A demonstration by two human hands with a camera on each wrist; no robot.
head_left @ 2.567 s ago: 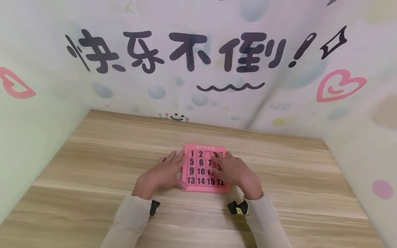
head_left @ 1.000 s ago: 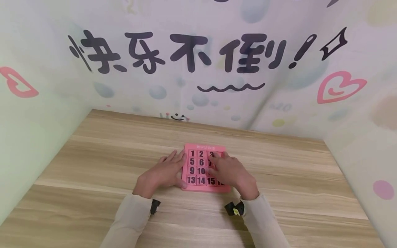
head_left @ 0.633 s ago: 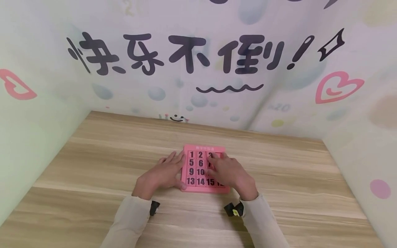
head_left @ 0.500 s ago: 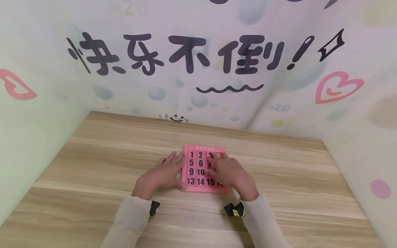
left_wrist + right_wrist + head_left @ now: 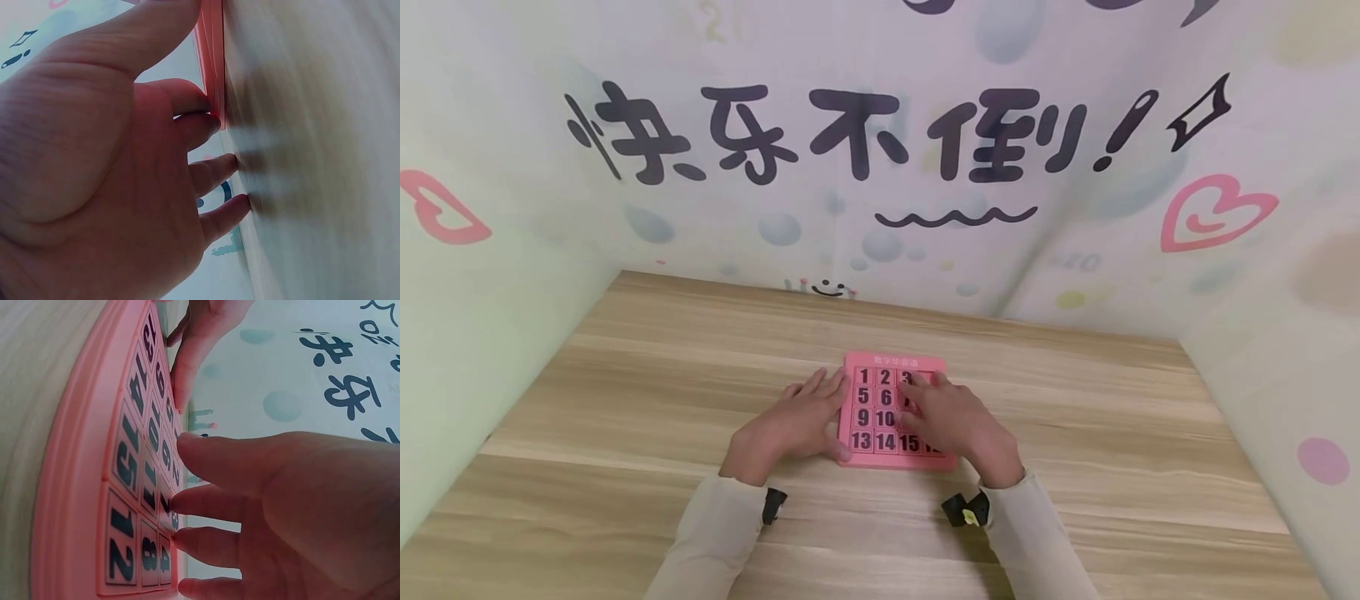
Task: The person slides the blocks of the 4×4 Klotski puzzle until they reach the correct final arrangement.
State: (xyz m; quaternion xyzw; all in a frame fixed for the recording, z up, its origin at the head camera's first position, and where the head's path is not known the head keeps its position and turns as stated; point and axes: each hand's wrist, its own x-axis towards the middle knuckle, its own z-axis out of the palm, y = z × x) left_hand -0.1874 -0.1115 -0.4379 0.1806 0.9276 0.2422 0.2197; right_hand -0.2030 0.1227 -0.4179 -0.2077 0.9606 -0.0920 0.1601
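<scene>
A pink number slide puzzle [image 5: 895,460] lies flat on the table, its black-numbered tiles face up. My left hand [image 5: 793,423] braces its left side, thumb by the near corner and other fingers spread along the edge. Over the right-hand tiles rests my right hand [image 5: 958,419], its fingertips touching the upper ones around the 3 tile [image 5: 906,377]. It hides much of the right columns in the head view. The right wrist view shows the 12 tile [image 5: 122,540], 8 tile [image 5: 149,553] and 4 tile [image 5: 164,553] in one column. The top right slot looks vacant.
The wood-grain table [image 5: 700,350] extends around the puzzle on all sides. A printed white backdrop [image 5: 850,233] with large black characters rises behind it, and pale walls stand left and right. Black devices sit at both wrists, including the right wrist device [image 5: 966,508].
The 3 tile has slid left into the third column, and the gap in the top row is now at the right. My right hand shifted slightly left with it; the left stayed put.
</scene>
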